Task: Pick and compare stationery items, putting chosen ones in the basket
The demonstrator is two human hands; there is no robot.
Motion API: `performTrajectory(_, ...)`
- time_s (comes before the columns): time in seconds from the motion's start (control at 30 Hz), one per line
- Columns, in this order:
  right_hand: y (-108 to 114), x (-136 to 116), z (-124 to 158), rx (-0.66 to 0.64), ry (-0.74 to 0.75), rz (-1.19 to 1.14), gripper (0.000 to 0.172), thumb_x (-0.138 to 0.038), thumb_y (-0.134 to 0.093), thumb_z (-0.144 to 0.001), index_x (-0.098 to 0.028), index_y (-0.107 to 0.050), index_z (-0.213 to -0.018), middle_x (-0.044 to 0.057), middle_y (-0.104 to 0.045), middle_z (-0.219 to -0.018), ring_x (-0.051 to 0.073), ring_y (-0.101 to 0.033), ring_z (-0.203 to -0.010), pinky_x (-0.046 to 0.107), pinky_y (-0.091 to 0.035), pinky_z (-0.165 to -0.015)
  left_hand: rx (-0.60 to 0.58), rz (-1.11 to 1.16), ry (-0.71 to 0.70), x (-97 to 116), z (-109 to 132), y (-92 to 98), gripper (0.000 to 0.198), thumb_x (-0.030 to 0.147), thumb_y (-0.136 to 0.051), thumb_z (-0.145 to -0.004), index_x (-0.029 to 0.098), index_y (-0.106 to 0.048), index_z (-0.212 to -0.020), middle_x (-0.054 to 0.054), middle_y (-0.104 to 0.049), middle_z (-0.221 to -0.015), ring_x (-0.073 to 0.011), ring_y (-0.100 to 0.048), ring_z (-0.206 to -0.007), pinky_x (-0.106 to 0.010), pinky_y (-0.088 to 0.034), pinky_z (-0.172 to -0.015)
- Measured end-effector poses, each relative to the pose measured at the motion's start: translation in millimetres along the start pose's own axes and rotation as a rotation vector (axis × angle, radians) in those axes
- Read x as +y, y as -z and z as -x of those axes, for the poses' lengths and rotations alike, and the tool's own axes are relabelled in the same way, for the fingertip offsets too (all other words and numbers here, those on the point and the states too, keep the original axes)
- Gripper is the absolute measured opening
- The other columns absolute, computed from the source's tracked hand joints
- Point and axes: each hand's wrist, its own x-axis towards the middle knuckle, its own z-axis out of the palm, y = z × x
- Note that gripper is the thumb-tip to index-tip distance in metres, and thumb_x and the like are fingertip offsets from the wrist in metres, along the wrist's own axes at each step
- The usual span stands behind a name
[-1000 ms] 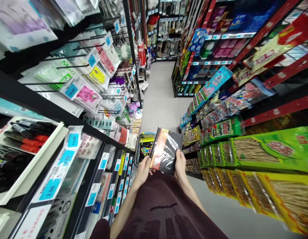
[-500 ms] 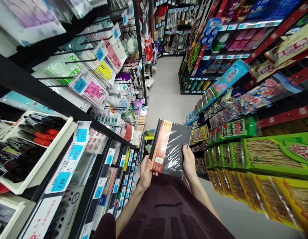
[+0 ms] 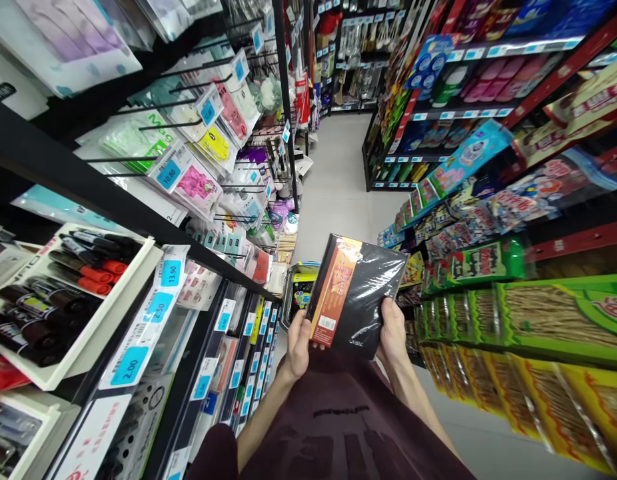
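I hold a black notebook [image 3: 361,297] wrapped in clear plastic, with an orange band down its left side, upright in front of my chest. My left hand [image 3: 299,347] grips its lower left edge, fingers curled round it. My right hand [image 3: 393,330] clasps the lower right edge with the thumb on the cover. Both forearms rise from below over my dark maroon shirt [image 3: 338,433].
I stand in a shop aisle with grey floor [image 3: 338,180]. Left shelves carry marker pens [image 3: 63,280], hanging packets [image 3: 188,180] and blue price tags [image 3: 171,273]. Right red shelves hold snack packs [image 3: 538,313]. A box of colourful items [image 3: 298,293] sits low beyond the notebook.
The notebook and both hands have risen and shifted slightly right, coming closer to the camera. The view has tilted a little so the shelves moved in the picture.
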Motion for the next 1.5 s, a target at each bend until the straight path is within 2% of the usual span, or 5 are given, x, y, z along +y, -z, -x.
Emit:
performTrajectory(0.2, -3.5, -8.6, 2.3, 0.108, -0.021, 0.042, 0.043, -0.062, -0.069, -0.078, -0.022, -0.068, -0.096, 0.004, -0.071, -0.093, 0.026, -0.066, -0.091, 0.036, -0.054, -0.078, -0.090, -0.044, 0.000, 3.2, -0.7, -5.4, 0.044, 0.058, -0.050, -0.090, 0.018, -0.051, -0.111, 0.003, -0.053, -0.062, -0.0110, -0.051, -0.052, -0.025, -0.039, -0.053)
performTrajectory(0.53, 0.5, -6.4, 0.4, 0.129, -0.060, 0.079, 0.050, -0.067, -0.065, -0.078, -0.023, -0.068, -0.103, 0.006, -0.070, -0.100, 0.028, -0.065, -0.096, 0.038, -0.056, -0.075, -0.149, -0.116, 0.027, 22.3, -0.8, -17.6, 0.043, 0.059, -0.050, -0.090, 0.018, -0.052, -0.100, -0.001, -0.058, -0.069, -0.0129, -0.055, -0.057, -0.025, -0.037, -0.053)
performTrajectory(1.13, 13.9, 9.4, -2.4, 0.054, -0.254, -0.020, 0.043, -0.061, -0.073, -0.075, -0.023, -0.065, -0.094, 0.003, -0.070, -0.087, 0.027, -0.067, -0.082, 0.038, -0.057, -0.066, -0.027, -0.059, 0.061, 4.7, -1.7, -14.9, 0.042, 0.058, -0.051, -0.090, 0.018, -0.051, -0.103, 0.003, -0.055, -0.062, -0.0094, -0.049, -0.050, -0.023, -0.036, -0.050)
performTrajectory(1.3, 11.6, 5.2, 2.5, 0.047, -0.258, 0.023, 0.044, -0.063, -0.071, -0.076, -0.023, -0.063, -0.091, 0.003, -0.069, -0.083, 0.027, -0.067, -0.083, 0.038, -0.056, -0.068, 0.048, -0.041, 0.080, -1.9, -1.2, -11.3, 0.047, 0.060, -0.055, -0.086, 0.018, -0.052, -0.107, 0.002, -0.057, -0.067, -0.0108, -0.052, -0.054, -0.024, -0.039, -0.052)
performTrajectory(1.5, 7.1, 4.0, 1.9, 0.030, -0.246, 0.032, 0.037, -0.057, -0.073, -0.076, -0.024, -0.064, -0.088, 0.003, -0.068, -0.085, 0.028, -0.066, -0.086, 0.039, -0.055, -0.071, 0.029, -0.031, 0.045, -1.9, -2.5, -8.4, 0.044, 0.058, -0.054, -0.088, 0.019, -0.052, -0.106, 0.002, -0.057, -0.066, -0.0116, -0.054, -0.055, -0.025, -0.039, -0.052)
